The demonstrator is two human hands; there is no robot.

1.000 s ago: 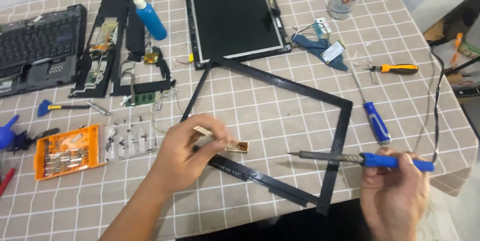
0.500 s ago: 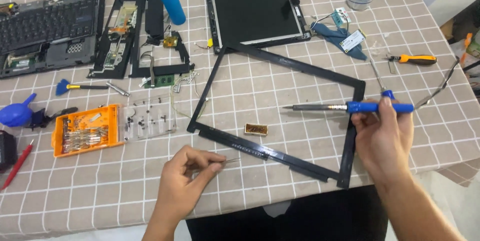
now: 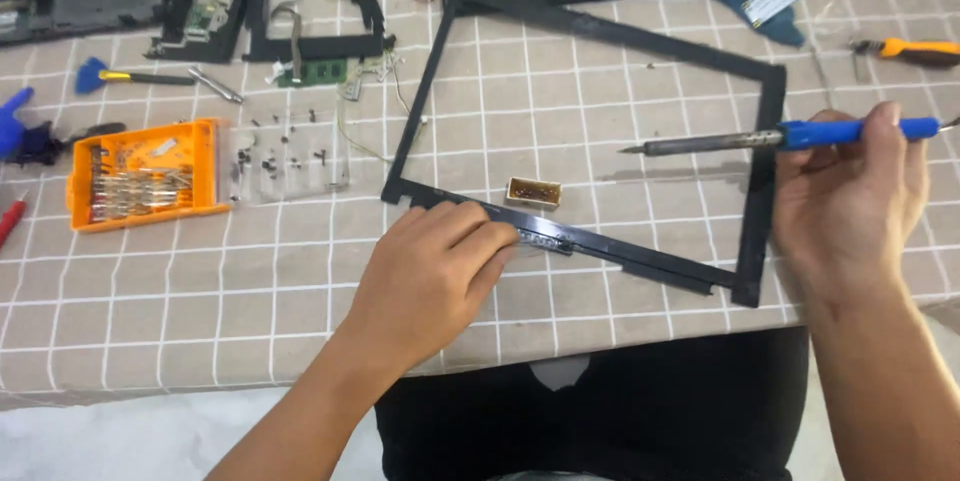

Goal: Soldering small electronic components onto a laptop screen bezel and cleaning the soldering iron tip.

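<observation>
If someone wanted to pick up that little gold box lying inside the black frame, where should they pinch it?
Probably across its two long sides, coming straight down from above. The small gold box lies flat on the checked tablecloth, and its long sides look bare. The black frame's lower bar runs close along its near side, and the left hand rests there, so fingers should stay steep.

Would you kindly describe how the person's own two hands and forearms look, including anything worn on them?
Both are bare: the left hand and right hand wear no gloves, rings or watch that I can see. No sleeves show on either forearm as far as the picture's edge, and no markings are visible.
</observation>
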